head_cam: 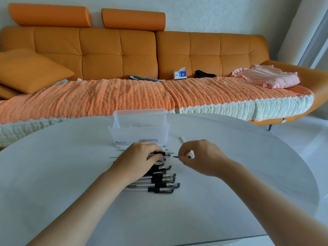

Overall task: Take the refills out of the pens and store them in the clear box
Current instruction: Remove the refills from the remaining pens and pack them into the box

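The left hand (140, 158) grips a pen (166, 153). The right hand (200, 157) pinches a thin refill (176, 156), likely light and bendy, best held near its tip.

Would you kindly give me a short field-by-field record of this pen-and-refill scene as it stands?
surface: white table
left hand: grips a black pen at the far end of the pile
right hand: fingers pinch a thin refill, apart from that pen
pen pile: black pens side by side, partly under the left hand
clear box: open, just beyond the hands; contents hard to tell
loose refills: a few on the table in front of the box
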The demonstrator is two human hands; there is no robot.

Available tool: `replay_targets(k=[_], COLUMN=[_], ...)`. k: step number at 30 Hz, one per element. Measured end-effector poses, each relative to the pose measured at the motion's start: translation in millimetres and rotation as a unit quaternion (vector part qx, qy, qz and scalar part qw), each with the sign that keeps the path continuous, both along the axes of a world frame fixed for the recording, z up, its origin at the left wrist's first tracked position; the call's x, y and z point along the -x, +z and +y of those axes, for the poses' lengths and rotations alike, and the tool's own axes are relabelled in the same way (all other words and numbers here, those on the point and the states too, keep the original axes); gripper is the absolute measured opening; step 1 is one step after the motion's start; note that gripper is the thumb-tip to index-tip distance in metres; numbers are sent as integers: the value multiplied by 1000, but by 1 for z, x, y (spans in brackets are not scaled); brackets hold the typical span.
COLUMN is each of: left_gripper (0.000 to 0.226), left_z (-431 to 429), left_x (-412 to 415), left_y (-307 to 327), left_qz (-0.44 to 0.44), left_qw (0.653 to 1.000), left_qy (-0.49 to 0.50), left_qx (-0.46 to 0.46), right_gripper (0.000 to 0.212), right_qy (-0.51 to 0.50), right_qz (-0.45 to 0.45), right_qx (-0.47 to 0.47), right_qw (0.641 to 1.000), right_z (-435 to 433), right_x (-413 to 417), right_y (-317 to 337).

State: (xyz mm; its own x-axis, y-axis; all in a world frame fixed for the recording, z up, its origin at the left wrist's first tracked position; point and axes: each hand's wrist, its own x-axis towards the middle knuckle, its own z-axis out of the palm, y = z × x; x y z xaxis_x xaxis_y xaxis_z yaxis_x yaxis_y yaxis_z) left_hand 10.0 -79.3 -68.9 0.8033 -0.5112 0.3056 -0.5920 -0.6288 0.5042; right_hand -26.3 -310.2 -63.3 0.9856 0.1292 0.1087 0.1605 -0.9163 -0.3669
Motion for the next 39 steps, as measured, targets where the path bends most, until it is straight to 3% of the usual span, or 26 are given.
replay_targets(k=[18,25,30,34,36,39], left_gripper=[15,16,14,8,8,11], left_z=[1,1,7,15,19,26], left_x=[-2,-4,-6,-7,-6,-7], left_y=[-2,0,-1,3,6,12], left_qz=[-5,23,-5,-62,-57,-31], left_qw=[1000,999,999,996,996,999], left_qy=[-12,-20,-35,-61,-70,-43], left_qx=[-6,-11,-7,8,4,-5], right_gripper=[6,30,42,28,29,28], right_qy=[38,47,94,63,60,66], right_qz=[-46,-88,-145,-45,11,13], right_qx=[-58,5,48,-89,-112,-118], right_qw=[997,995,984,993,992,991], right_z=[14,22,32,42,45,53], right_x=[-1,-3,-2,-2,-1,-2], right_y=[-1,-2,-9,-5,-2,1])
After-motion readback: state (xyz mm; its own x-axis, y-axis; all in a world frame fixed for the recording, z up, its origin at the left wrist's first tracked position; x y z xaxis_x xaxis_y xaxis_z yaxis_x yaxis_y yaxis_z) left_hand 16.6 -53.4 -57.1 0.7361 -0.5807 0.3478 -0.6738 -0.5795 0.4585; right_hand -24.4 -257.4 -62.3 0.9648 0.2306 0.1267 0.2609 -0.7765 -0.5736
